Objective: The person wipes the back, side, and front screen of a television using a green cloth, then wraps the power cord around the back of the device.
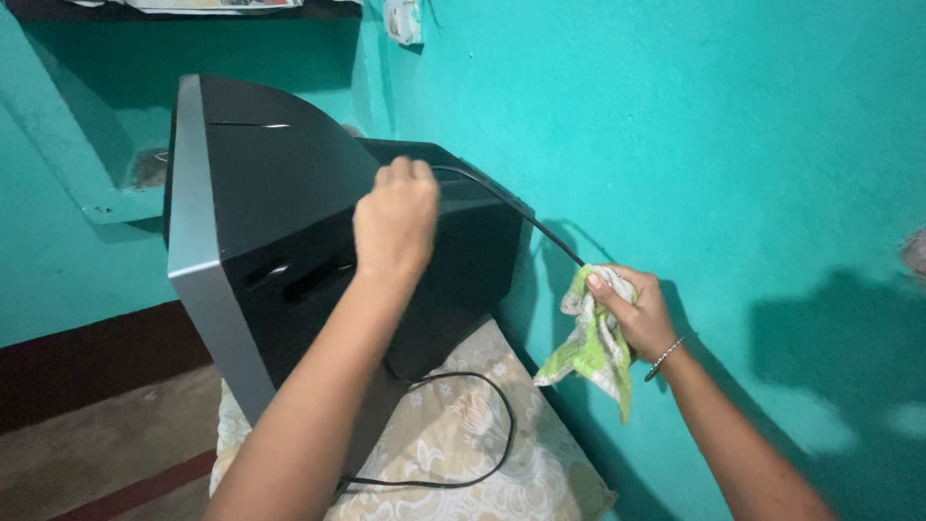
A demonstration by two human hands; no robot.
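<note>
The left hand (395, 220) was curled shut around a thin black cable (526, 220) above the back of a bulky black television (289, 241), while the right hand (639, 314) was clenched on a green and white cloth (590, 347), pinching that same cable where it ran down toward the wall. The television sat on a stand draped with a cream floral cover (453, 434), a second loop of black cord (482, 425) lying across it. Teal walls (723, 125) enclosed the corner.
</note>
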